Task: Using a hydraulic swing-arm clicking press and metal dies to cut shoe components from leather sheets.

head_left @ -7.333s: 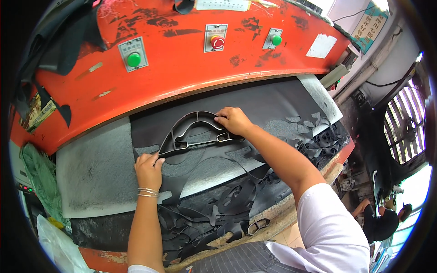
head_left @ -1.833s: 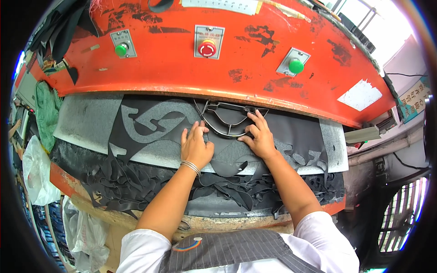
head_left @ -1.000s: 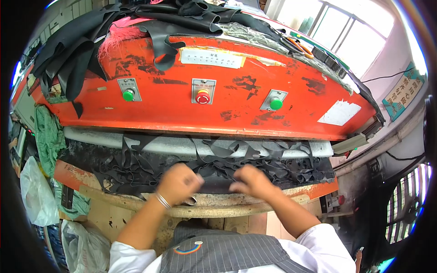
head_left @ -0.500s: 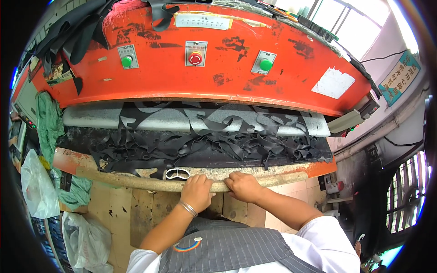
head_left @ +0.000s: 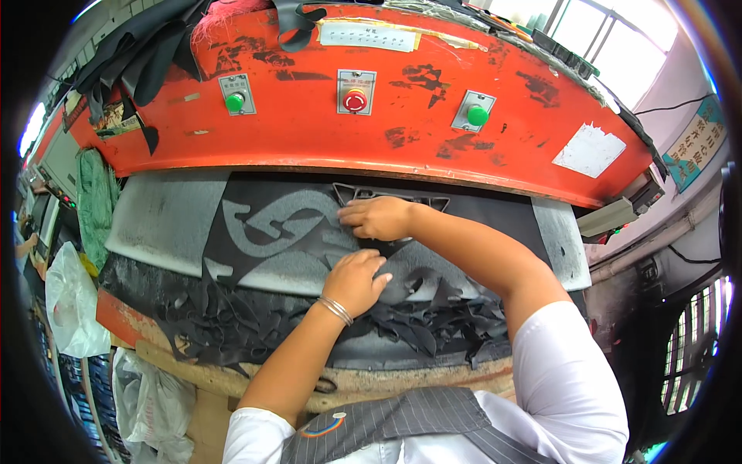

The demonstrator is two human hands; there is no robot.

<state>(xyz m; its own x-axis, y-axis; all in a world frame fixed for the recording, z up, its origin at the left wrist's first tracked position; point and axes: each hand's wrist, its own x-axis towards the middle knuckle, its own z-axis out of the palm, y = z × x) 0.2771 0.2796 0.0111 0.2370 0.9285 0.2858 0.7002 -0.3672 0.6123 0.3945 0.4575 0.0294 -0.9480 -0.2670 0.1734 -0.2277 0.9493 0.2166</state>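
Observation:
A dark grey sheet (head_left: 495,220) lies across a pale cutting pad (head_left: 162,213), with curved shapes cut out of it. My right hand (head_left: 379,218) reaches over the sheet at the near left side of a metal cutting die (head_left: 433,199). Its fingers are stretched leftward with the tips low over the sheet; whether they touch the die is hidden. Nearer to me, my left hand (head_left: 355,280) hovers or rests by the sheet's lower cutouts, thumb apart from the fingers, holding nothing visible. Tangled dark offcuts (head_left: 239,321) hang along the pad's front edge.
A red press beam (head_left: 301,139) spans the far side, with two green buttons and a red stop button (head_left: 355,100). In front runs a worn wooden bar (head_left: 209,371), with scissor-like handles (head_left: 326,384) near it. Plastic bags (head_left: 75,309) hang at the left.
Both hands have left the wooden bar and moved forward over the sheet. The pad has come out from under the red beam toward me, bringing the cutouts and the die into view.

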